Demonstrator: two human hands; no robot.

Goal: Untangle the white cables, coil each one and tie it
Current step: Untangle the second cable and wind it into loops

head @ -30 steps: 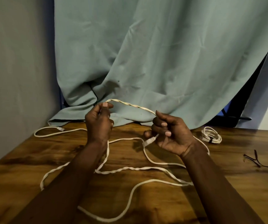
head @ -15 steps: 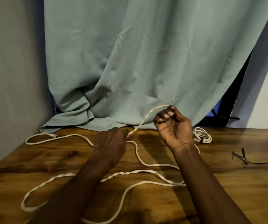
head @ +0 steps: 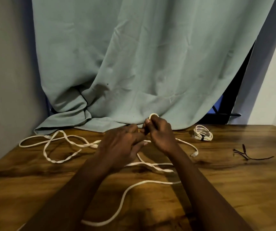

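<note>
1. A plain grey wall (head: 4, 64) stands at the far left. Beside it hangs a creased, matte blue-green curtain (head: 134, 64), its hem bunched on the surface's far edge.
2. The surface (head: 234, 189) is glossy brown wood with dark grain streaks.
3. The loose white cable (head: 90, 145) lies sprawled on it, with its long run going left to right. At the left it makes flat open loops, and two stretches there are twisted like rope. Another strand sweeps in a curve from the middle toward the near edge.
4. The left hand (head: 122, 145) is back-up over the middle of the surface, reaching far and right. Its fingers (head: 134, 129) are stretched out close together and touch the right hand. The cable passes right by their tips (I cannot tell whether they pinch it).
5. The right hand (head: 160, 134) is just right of the left hand, with its fingers curled tight round the cable. A small round loop (head: 154, 115) of cable pokes up above the knuckles.
6. From that hand a strand arcs right and nearward, ending in a small plug (head: 194, 154) that lies flat.
7. Further right, near the curtain hem, sits a coiled cable (head: 203, 135). It is a neat oval bundle, longer left to right, cinched by a dark band.
8. At the right lie thin dark ties (head: 247, 155), well apart from the coil, their long tail pointing right.
</note>
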